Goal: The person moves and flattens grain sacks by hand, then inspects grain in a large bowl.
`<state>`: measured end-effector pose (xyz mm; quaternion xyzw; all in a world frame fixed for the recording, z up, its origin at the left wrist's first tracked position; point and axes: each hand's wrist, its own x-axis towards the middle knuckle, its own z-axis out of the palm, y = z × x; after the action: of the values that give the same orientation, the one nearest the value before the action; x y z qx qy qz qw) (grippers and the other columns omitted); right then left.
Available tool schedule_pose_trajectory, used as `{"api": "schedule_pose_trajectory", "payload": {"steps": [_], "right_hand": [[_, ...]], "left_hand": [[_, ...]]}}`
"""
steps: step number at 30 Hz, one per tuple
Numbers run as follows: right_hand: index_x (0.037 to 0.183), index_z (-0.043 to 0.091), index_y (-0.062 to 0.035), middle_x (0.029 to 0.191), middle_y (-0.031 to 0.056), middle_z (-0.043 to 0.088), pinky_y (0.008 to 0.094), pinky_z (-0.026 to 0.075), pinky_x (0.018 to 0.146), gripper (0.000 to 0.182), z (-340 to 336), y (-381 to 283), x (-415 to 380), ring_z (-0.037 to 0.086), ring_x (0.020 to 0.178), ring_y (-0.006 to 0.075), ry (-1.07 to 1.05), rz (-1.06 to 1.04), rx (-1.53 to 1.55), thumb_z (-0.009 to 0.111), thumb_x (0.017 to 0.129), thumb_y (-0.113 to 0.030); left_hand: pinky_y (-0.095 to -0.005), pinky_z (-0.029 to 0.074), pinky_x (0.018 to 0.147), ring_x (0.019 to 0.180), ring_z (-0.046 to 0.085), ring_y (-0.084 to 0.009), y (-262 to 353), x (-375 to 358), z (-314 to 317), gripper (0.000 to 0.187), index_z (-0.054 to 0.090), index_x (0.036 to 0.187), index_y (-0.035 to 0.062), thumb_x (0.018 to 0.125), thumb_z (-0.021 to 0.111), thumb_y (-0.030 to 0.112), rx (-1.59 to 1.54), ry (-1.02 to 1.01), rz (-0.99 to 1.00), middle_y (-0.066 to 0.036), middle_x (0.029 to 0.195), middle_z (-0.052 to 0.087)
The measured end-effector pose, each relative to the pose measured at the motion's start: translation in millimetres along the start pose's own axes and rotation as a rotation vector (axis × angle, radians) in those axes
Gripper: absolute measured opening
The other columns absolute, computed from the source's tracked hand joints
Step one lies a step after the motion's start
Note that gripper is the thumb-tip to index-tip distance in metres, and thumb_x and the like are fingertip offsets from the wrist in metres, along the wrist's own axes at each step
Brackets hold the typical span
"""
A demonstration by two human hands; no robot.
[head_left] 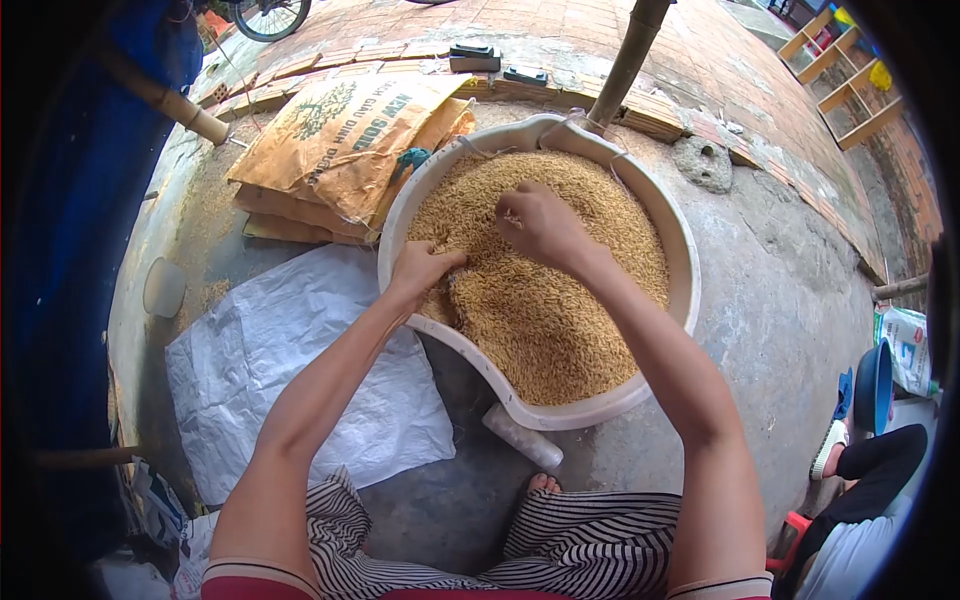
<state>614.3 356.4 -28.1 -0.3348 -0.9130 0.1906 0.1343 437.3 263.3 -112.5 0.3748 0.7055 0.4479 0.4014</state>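
A large whitish tub holds a heap of golden grain. Over the upper middle of the heap, my right hand is closed, its fingers curled in; a little pale material shows at them, too small to name. At the tub's left side, my left hand has its fingers bent down at the grain, thumb and fingertips near a small dip. What its fingers hold, if anything, is hidden.
Stacked orange sacks lie behind left, a white sheet nearer on the left. A bamboo pole rises behind the tub. A clear cylinder lies at its front. At right are a seated person's leg and blue basin.
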Motion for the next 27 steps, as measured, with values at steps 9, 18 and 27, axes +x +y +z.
{"api": "schedule_pose_trajectory", "payload": {"steps": [9,18,27], "right_hand": [[0.079,0.061,0.0041,0.083,0.0206,0.059,0.0371,0.048,0.060,0.036,82,-66,-9,0.061,0.078,0.0331,-0.073,0.079,-0.173,0.067,0.069,-0.030],[0.063,0.064,-0.0048,0.058,0.0128,0.060,0.0364,0.047,0.053,0.032,85,-60,0,0.062,0.059,0.0256,-0.176,0.106,-0.153,0.065,0.065,-0.037],[0.059,0.061,0.0001,0.056,0.0161,0.058,0.0381,0.046,0.052,0.044,47,-54,-4,0.059,0.053,0.0289,-0.147,0.184,-0.103,0.065,0.061,-0.044]], "left_hand": [[-0.0292,0.022,0.035,0.036,0.033,-0.0093,8,7,-10,0.040,0.047,0.048,0.0069,0.076,0.058,0.034,-0.159,-0.030,-0.213,0.002,0.043,0.037],[-0.0263,0.016,0.034,0.034,0.025,-0.0067,6,8,-12,0.038,0.041,0.048,0.0155,0.076,0.059,0.034,-0.326,-0.086,-0.289,0.006,0.042,0.030],[-0.0279,0.019,0.033,0.033,0.030,-0.0084,41,9,-16,0.039,0.051,0.050,0.0080,0.074,0.060,0.037,-0.188,-0.198,-0.191,0.003,0.042,0.037]]}}
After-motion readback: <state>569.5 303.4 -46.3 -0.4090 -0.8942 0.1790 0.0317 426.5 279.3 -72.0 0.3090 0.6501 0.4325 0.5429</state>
